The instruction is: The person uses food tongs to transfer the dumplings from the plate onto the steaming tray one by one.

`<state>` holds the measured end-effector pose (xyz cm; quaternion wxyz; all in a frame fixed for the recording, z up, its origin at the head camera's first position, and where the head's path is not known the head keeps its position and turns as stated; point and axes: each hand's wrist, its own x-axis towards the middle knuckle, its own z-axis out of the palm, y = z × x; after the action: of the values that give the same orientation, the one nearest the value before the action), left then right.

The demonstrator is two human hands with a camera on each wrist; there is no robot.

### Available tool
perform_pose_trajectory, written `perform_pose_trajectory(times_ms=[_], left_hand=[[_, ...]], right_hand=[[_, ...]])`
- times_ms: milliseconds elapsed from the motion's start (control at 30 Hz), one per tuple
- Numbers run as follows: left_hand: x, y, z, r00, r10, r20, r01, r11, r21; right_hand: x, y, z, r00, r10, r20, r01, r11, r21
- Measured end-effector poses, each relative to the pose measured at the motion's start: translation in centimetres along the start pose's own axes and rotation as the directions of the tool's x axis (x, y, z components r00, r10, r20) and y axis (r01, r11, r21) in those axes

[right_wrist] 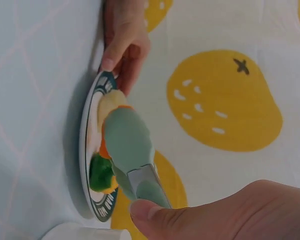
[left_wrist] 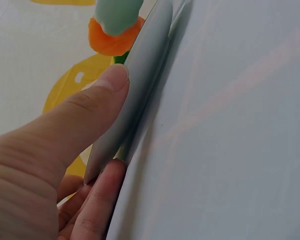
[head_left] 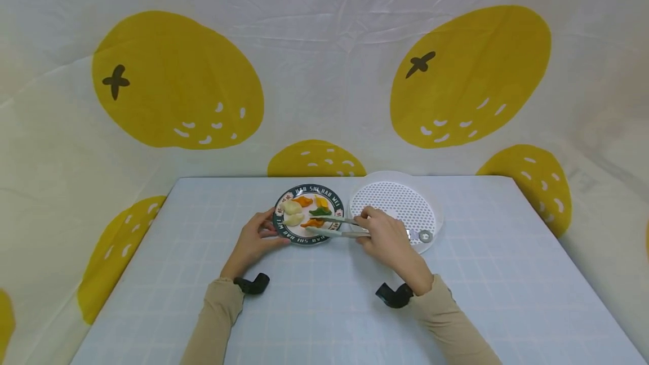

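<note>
As tongs (right_wrist: 128,142) straddle an orange piece (head_left: 312,222) on the patterned plate (head_left: 310,189), their tips apart, contact hard to confirm, the right hand (head_left: 389,238) pinches their arms and the left hand (head_left: 255,240) grips the plate's left rim. A level, even squeeze would likely serve best, sparing the green piece (head_left: 320,212) just beside; a white perforated tray (head_left: 390,196) sits to the right.

ok so the plate (head_left: 310,189) has HAO SHI HAO WEI in pale caps across the top of its dark rim, and looks like the same words run round the bottom too, upside down from the head cam. There's also small pale panels (head_left: 287,196) on the rim with red characters, way too tiny for me to read tbh
</note>
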<state>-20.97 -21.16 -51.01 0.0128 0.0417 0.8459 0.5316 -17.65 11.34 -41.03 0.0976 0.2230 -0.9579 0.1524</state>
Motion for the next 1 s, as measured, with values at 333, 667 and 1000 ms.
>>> perform_pose_trajectory(times_ms=[333,667,1000], left_hand=[[-0.4,0.0,0.5,0.999,-0.043,-0.021,0.040,0.992,-0.120],[-0.5,0.1,0.7,0.997,-0.076,-0.021,0.072,0.984,-0.166],[-0.6,0.0,0.4,0.999,-0.032,-0.013,0.029,0.979,-0.203]], right_hand=[[-0.7,0.8,-1.2,0.993,-0.014,-0.114,0.014,1.000,-0.002],[-2.4,2.8,-2.9,0.982,0.032,-0.185,-0.036,0.999,-0.017],[-3.4,5.5,-4.7,0.974,0.143,-0.176,-0.136,0.989,0.050]])
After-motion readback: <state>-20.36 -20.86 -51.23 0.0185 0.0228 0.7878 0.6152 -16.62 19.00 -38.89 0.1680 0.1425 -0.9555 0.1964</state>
